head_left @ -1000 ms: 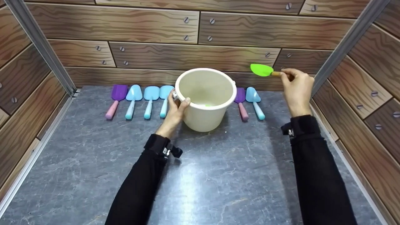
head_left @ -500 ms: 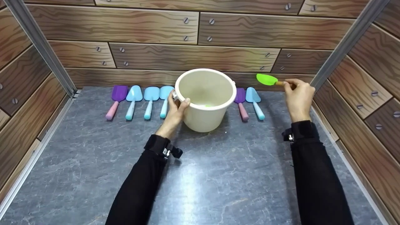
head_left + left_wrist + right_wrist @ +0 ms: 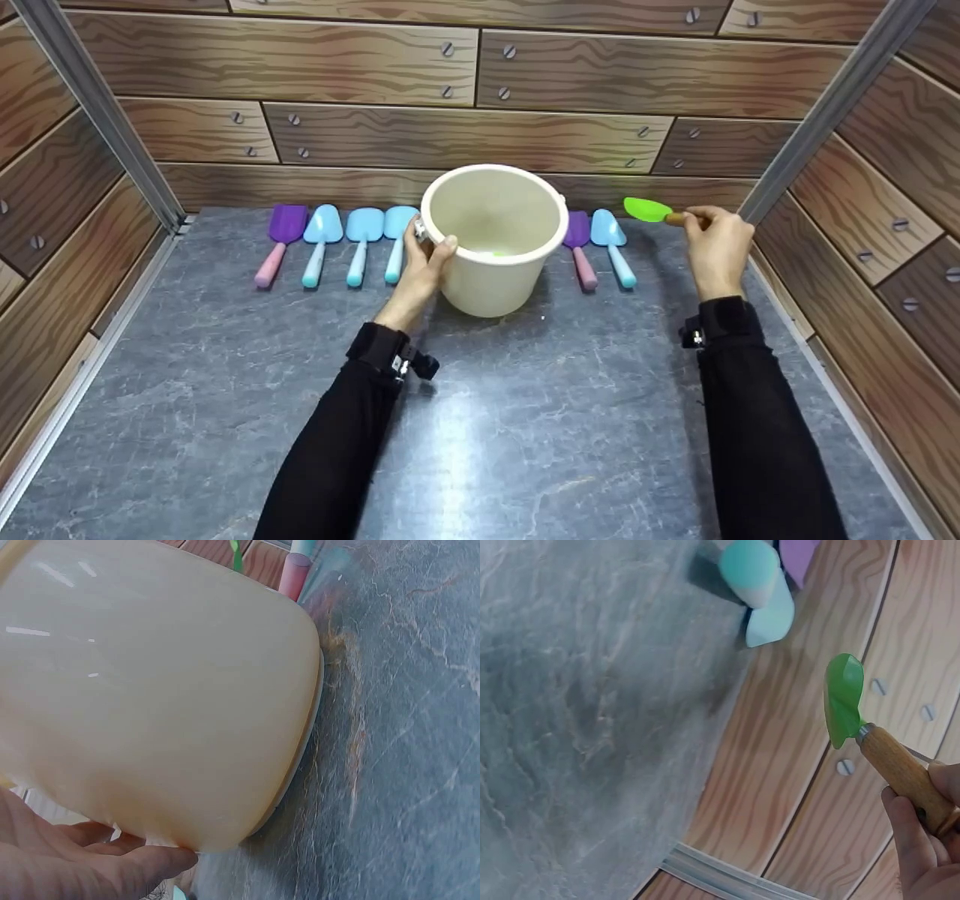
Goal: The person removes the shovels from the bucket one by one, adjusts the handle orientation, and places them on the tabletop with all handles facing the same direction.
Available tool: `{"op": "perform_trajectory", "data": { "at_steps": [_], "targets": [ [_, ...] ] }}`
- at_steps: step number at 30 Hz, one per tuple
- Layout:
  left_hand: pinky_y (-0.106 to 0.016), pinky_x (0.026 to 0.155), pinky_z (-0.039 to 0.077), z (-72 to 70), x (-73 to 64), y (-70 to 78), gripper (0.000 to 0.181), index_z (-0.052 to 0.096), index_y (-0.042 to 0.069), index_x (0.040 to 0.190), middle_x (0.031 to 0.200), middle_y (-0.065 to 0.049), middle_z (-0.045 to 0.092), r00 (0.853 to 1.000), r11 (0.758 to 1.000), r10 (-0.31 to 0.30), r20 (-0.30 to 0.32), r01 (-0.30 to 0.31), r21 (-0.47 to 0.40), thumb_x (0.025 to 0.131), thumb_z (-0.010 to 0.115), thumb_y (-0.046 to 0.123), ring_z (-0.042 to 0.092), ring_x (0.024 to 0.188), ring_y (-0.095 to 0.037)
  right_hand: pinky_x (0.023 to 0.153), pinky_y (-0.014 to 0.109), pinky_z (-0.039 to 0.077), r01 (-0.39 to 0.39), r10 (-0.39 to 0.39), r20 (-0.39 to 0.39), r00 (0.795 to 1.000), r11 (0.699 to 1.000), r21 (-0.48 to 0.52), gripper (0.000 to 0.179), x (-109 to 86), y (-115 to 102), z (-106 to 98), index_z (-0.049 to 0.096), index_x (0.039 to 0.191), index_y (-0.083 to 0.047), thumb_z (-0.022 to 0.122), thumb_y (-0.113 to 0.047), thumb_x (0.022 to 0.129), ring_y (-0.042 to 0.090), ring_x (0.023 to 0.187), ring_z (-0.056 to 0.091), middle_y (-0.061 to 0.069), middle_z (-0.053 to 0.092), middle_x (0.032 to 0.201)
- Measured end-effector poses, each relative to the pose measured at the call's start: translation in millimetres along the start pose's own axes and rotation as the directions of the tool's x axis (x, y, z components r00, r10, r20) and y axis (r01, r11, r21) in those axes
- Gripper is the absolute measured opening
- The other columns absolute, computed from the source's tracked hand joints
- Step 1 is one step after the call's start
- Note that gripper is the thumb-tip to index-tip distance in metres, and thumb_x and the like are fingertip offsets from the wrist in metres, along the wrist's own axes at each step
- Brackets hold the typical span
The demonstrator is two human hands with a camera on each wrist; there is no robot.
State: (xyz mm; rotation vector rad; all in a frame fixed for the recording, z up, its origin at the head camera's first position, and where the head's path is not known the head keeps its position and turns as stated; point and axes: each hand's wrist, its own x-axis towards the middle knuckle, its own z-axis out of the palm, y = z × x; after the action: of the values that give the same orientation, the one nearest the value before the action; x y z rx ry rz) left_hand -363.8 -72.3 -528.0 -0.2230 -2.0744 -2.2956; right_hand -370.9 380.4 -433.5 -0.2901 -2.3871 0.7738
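Observation:
A cream bucket (image 3: 491, 285) stands in the middle of the back of the table. My left hand (image 3: 418, 281) holds its left side near the rim, thumb on the front wall; the left wrist view shows the fingers (image 3: 161, 861) against the wall. At the right, my right hand (image 3: 718, 251) pinches the wooden handle (image 3: 900, 765) of a small green trowel (image 3: 647, 210) and holds it up off the table, blade pointing left. A bit of green shows inside the bucket low at the near side; the rest of the bucket's bottom is hidden.
Left of the bucket lie a purple shovel (image 3: 288, 223) with a pink handle and several blue shovels (image 3: 323, 223). To its right lie another purple shovel (image 3: 577, 229) and a blue trowel (image 3: 607, 229). Wood-patterned walls (image 3: 375, 135) enclose the grey table (image 3: 525, 420).
My right hand has lowered the green trowel and brought it slightly right. The left hand and the bucket have stayed in place.

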Motion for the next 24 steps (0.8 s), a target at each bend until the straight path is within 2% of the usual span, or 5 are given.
{"op": "perform_trajectory", "data": {
  "at_steps": [4, 11, 13, 19, 24],
  "targets": [
    [-0.057, 0.152, 0.021, 5.2, -10.8, 16.4, 0.131, -0.006, 0.015, 0.187, 0.195, -0.034, 0.011, 1.000, 0.999, 0.016, 0.017, -0.015, -0.046, 0.098, 0.076, 0.065, 0.024, 0.183, -0.043, 0.068, 0.015, 0.036, 0.004, -0.004, 0.003, 1.000, 1.000, -0.006, 0.027, -2.0, 6, 3, 0.089, 0.129, -0.001, 0.075, -0.020, 0.117, 0.026, 0.085, 0.070, 0.024, 0.089, 0.115],
    [-0.050, 0.151, 0.025, 2.1, -5.1, 4.7, 0.132, -0.001, 0.018, 0.187, 0.195, -0.032, 0.017, 1.000, 0.999, 0.025, 0.002, -0.025, -0.023, 0.097, 0.079, 0.073, 0.028, 0.182, -0.037, 0.075, 0.023, 0.041, -0.006, 0.007, 0.033, 0.999, 1.000, -0.026, 0.028, -5.0, 17, 9, 0.087, 0.133, 0.001, 0.072, -0.018, 0.118, 0.045, 0.100, 0.081, 0.028, 0.088, 0.119],
    [-0.052, 0.152, 0.023, 3.0, -5.8, 7.9, 0.133, -0.005, 0.018, 0.187, 0.195, -0.031, 0.015, 1.000, 0.999, 0.014, 0.012, -0.014, -0.036, 0.096, 0.077, 0.069, 0.024, 0.184, -0.038, 0.076, 0.026, 0.043, -0.017, 0.019, 0.046, 0.999, 0.999, -0.032, 0.027, -6.0, 20, 10, 0.087, 0.132, 0.000, 0.072, -0.017, 0.117, 0.046, 0.102, 0.082, 0.028, 0.088, 0.119],
    [-0.045, 0.149, 0.031, -1.4, 6.8, -8.5, 0.129, -0.001, 0.020, 0.187, 0.195, -0.024, 0.025, 1.000, 1.000, -0.002, -0.018, 0.003, 0.025, 0.099, 0.079, 0.070, 0.033, 0.181, -0.031, 0.075, 0.025, 0.043, -0.041, 0.044, 0.084, 0.995, 0.999, -0.034, 0.027, -8.5, 26, 12, 0.087, 0.133, 0.000, 0.071, -0.016, 0.118, 0.047, 0.106, 0.082, 0.028, 0.087, 0.124],
    [-0.051, 0.151, 0.027, 4.6, -6.3, 12.0, 0.146, -0.004, 0.015, 0.187, 0.194, -0.030, 0.021, 1.000, 1.000, -0.005, -0.014, 0.005, 0.004, 0.090, 0.081, 0.083, 0.031, 0.182, -0.037, 0.072, 0.022, 0.041, -0.050, 0.053, 0.102, 0.993, 0.998, -0.035, 0.028, -9.5, 31, 14, 0.085, 0.134, 0.003, 0.069, -0.015, 0.119, 0.046, 0.106, 0.081, 0.030, 0.086, 0.127]
  ]
}}
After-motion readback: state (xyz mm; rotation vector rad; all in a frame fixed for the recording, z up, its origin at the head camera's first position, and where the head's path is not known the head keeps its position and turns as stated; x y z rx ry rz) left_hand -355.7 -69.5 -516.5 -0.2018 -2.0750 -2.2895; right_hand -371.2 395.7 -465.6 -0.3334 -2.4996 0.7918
